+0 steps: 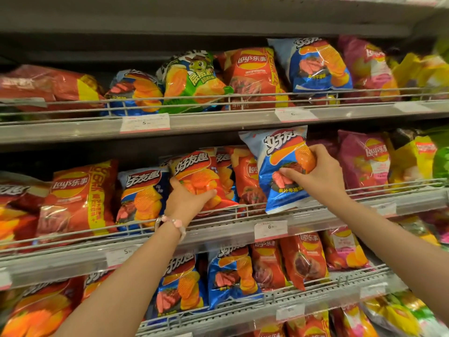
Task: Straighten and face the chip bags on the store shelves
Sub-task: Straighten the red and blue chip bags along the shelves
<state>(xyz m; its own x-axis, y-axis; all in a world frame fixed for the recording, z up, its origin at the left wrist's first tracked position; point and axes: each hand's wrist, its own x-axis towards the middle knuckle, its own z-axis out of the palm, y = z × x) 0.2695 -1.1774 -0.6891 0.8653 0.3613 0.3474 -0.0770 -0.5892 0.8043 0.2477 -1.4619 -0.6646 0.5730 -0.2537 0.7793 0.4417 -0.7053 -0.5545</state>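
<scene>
Shelves: middle shelf [315, 216] packed tight with bags, wire rail along its front edge.
Left hand [187, 200]: fingers curled around orange bag [196, 176].
Right hand [320, 171]: grips blue bag [279, 171], tilted over the rail.

Grey wire-fronted shelves [218, 122] carry crowded chip bags [255, 76], with price tags [145, 122] clipped along their front rails
</scene>
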